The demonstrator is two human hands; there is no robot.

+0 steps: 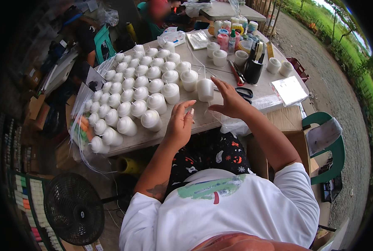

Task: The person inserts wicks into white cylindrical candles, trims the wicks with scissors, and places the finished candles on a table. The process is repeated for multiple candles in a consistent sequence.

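Note:
A white cylindrical candle [205, 90] stands near the table's front edge, with a long pale wick at its top. My right hand [231, 98] is beside it on the right, thumb and fingers spread apart; whether the fingertips touch it I cannot tell. My left hand [180, 121] hovers over the table edge, fingers loosely bent and nothing in it. Another white candle [189, 80] stands just behind the first. To the left, many similar white candles [141, 93] fill the table in close rows, each with a pale cap-like top.
Black-handled scissors [244, 93], red-handled pliers [236, 73] and a black tape dispenser [254, 67] lie right of my hand. Paint jars [223, 41] stand behind. Long white wicks [75, 125] hang off the left edge. A cardboard box [284, 125] and a black fan [74, 208] flank me.

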